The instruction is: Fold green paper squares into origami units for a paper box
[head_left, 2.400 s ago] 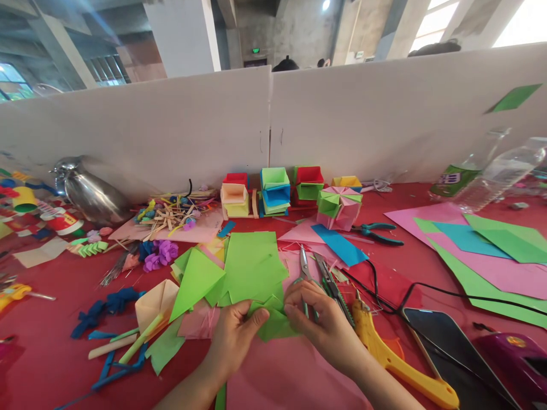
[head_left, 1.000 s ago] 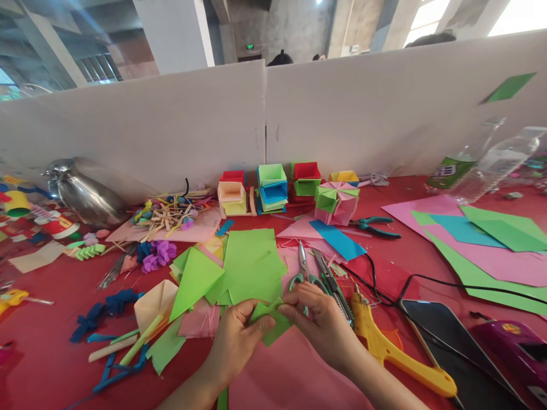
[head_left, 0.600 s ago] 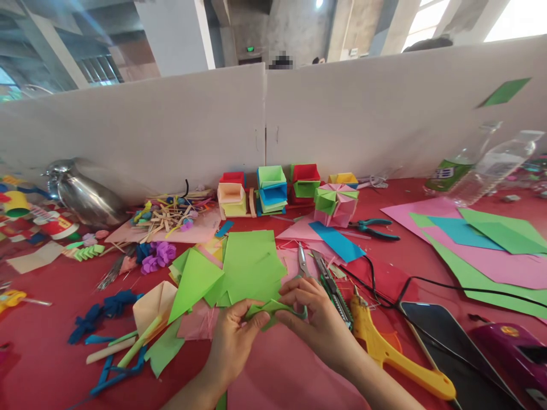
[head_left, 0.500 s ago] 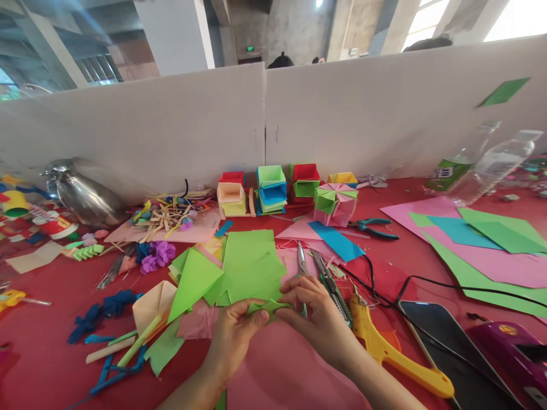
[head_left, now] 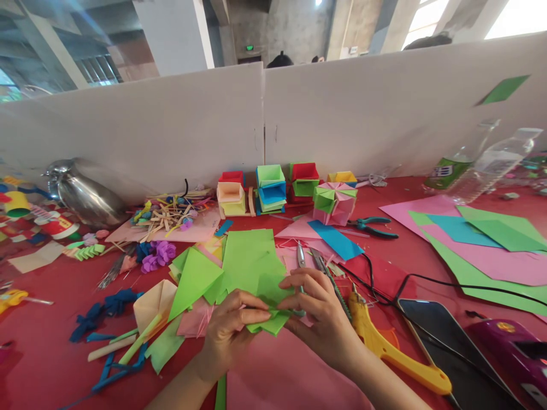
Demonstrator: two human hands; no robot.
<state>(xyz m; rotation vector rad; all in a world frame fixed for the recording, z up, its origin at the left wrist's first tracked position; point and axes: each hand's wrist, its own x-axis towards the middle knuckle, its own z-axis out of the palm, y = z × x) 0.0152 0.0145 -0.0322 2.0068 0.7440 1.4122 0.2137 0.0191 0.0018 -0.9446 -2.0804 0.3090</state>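
Observation:
A small folded piece of green paper (head_left: 270, 326) is held up over the pink sheet (head_left: 294, 376) in front of me. My left hand (head_left: 233, 324) pinches its left side between thumb and fingers. On the right side, my right hand (head_left: 322, 313) has curled fingers and thumb at the paper's edge. Just beyond the hands lies a larger green sheet (head_left: 248, 256), with a green paper triangle (head_left: 196, 279) to its left. Scissors (head_left: 301, 256) and a utility knife (head_left: 327, 270) lie close behind my right hand, partly covered by it.
A yellow glue gun (head_left: 397, 353) and a phone (head_left: 444, 336) lie to the right, with a black cable (head_left: 470, 285) crossing there. Pliers (head_left: 376, 226) and folded paper boxes (head_left: 271, 191) are at the back. A metal jug (head_left: 88, 193) stands left; plastic bottles (head_left: 499, 162) stand right.
The green paper has been turned in my hands and now shows a broader, partly unfolded face. My left fingers have shifted on top of it, and my right fingers have spread a little.

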